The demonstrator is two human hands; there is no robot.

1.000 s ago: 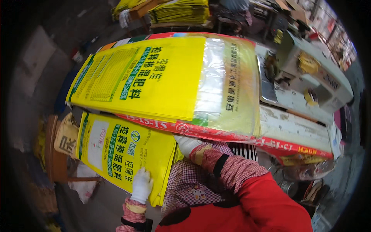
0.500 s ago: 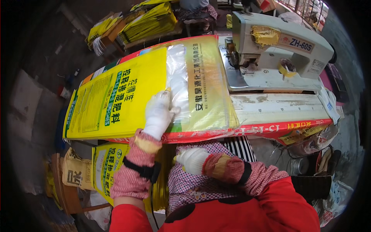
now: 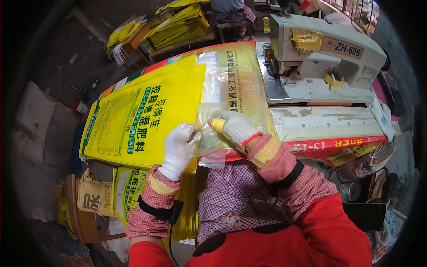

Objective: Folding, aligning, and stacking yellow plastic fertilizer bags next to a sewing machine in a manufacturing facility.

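Observation:
A yellow printed woven sack (image 3: 126,120) lies on top of others on the worktable, its mouth toward the right. From that mouth a clear plastic liner (image 3: 211,144) sticks out. My left hand (image 3: 180,149), in a white glove, is closed at the near part of the sack's mouth, where sack and liner meet. Just right of it, my right hand (image 3: 235,129), gloved with yellow tape on a finger, pinches the liner. The two hands are close but apart. Exactly how many layers each hand grips is hidden.
A grey-white sewing machine (image 3: 324,58) stands at the table's right, with a tape roll (image 3: 332,76) on it. Stacks of yellow sacks (image 3: 178,29) lie at the back. More sacks (image 3: 126,191) hang below the near edge, beside a wooden chair (image 3: 78,209).
My right hand has risen from my lap to the liner. My left hand has moved nearer and closed at the sack's mouth. The top sack has shifted nearer, its liner drawn out flat.

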